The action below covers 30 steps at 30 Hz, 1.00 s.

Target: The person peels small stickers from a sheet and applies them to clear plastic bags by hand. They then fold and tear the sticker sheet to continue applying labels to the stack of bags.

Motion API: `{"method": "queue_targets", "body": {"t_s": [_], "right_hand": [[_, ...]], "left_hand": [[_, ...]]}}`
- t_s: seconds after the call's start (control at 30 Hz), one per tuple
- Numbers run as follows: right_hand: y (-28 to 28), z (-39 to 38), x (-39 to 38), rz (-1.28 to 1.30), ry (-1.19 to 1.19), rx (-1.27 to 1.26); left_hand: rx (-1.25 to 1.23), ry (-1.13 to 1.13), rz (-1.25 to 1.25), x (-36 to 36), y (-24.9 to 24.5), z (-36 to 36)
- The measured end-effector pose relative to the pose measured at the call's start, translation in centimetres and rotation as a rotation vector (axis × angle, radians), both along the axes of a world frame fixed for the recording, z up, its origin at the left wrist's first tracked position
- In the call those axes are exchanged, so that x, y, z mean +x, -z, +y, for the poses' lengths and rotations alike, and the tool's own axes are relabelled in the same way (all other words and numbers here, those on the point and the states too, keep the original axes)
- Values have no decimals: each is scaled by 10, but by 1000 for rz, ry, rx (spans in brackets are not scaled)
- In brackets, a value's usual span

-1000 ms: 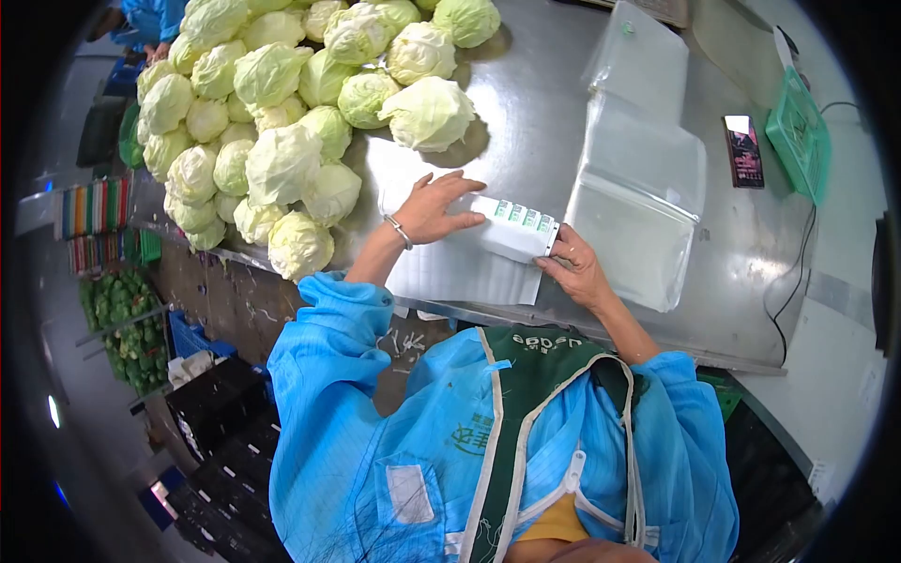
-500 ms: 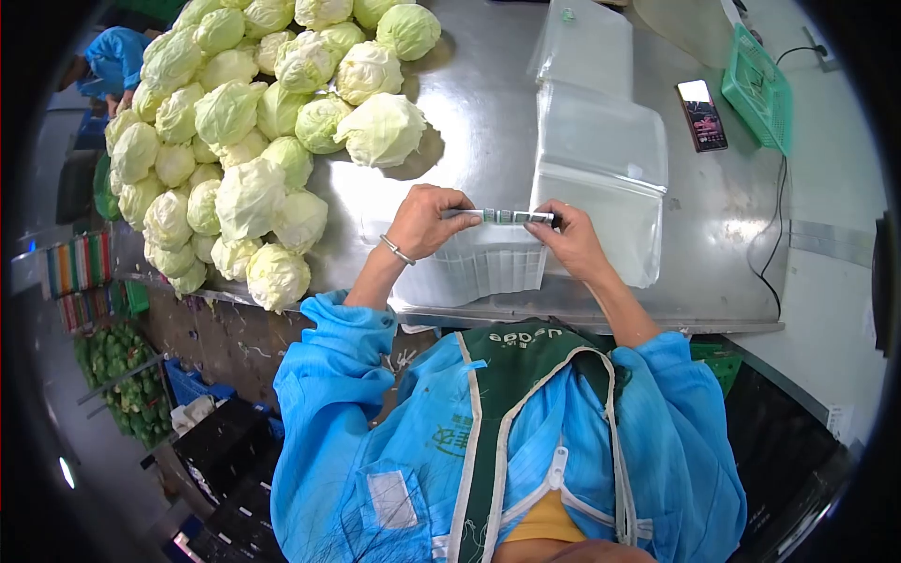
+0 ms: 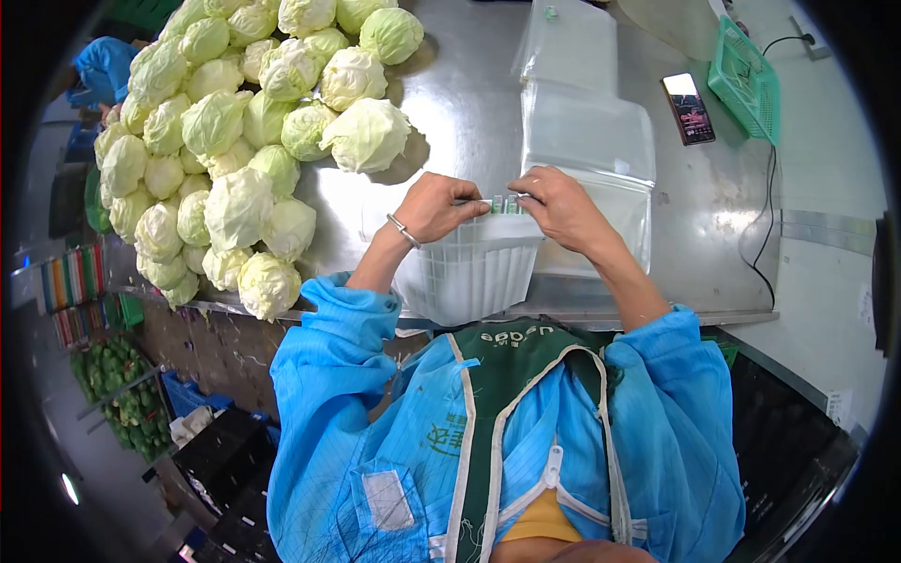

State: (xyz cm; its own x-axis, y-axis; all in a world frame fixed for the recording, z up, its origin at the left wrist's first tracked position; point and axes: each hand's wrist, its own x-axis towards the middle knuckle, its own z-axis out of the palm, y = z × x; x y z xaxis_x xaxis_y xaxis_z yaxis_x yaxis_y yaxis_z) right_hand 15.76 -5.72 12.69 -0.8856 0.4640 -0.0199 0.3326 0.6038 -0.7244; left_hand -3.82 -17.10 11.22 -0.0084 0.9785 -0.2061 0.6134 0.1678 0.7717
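Note:
A white plastic basket (image 3: 469,272) with slotted sides stands at the table's front edge, close to my body. Over its far rim my left hand (image 3: 436,208) pinches one end of a small strip with green and white marks (image 3: 505,204). My right hand (image 3: 561,208) has its thumb and fingers closed at the other end. Fingertips cover both ends of the strip, so its full shape is hidden. To the right of the basket lie stacked clear plastic bags (image 3: 589,131), partly under my right hand.
A heap of cabbages (image 3: 221,131) covers the left side of the metal table (image 3: 460,84). At right lie a phone (image 3: 689,110), a green basket (image 3: 744,80) and a black cable (image 3: 771,216). A person in blue (image 3: 103,68) is at far left.
The strip, stretched level between both hands before, now sits lower at the basket's rim. My hands have come closer together, the right one shifting left and up. More of the basket's front shows.

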Motion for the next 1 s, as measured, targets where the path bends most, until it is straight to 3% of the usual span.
{"method": "queue_targets", "body": {"t_s": [0.2,0.4,0.8,1.0], "right_hand": [[0,-6,-6,-60,10,103],[5,-8,-5,-43,73,11],[24,-34,1,158,195,353],[49,-51,14,280,165,163]], "left_hand": [[-16,5,24,1,1,5],[-37,8,18,2,5,8],[-177,-81,-212,0,15,13],[-218,-109,-156,-3,23,11]]}}
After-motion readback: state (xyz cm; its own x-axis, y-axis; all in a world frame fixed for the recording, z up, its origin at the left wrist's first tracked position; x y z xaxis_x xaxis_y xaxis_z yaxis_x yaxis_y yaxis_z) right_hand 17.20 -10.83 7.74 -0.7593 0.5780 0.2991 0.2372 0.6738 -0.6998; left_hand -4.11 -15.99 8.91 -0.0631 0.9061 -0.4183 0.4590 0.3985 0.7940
